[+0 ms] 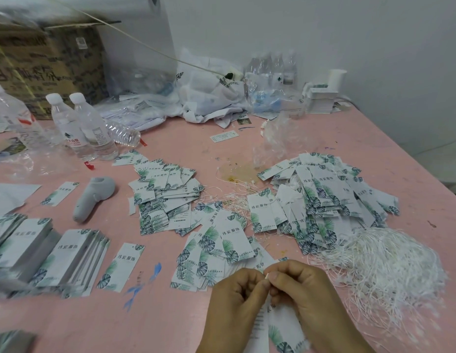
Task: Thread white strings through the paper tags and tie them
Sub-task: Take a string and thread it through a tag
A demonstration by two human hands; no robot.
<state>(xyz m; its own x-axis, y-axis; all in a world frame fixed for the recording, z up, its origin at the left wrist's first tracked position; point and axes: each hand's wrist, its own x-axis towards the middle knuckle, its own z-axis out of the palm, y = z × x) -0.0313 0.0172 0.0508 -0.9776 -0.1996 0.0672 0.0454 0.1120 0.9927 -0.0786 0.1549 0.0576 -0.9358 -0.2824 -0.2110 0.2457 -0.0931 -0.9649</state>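
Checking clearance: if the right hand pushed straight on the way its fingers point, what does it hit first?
The right hand points left, so it would meet the left hand at once; their fingertips already seem to touch around a white string end.

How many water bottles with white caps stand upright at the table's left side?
3: one bottle at the far left edge, partly cut off, and two bottles side by side right of it. A fourth lies capless beside them; more stand wrapped at the back wall.
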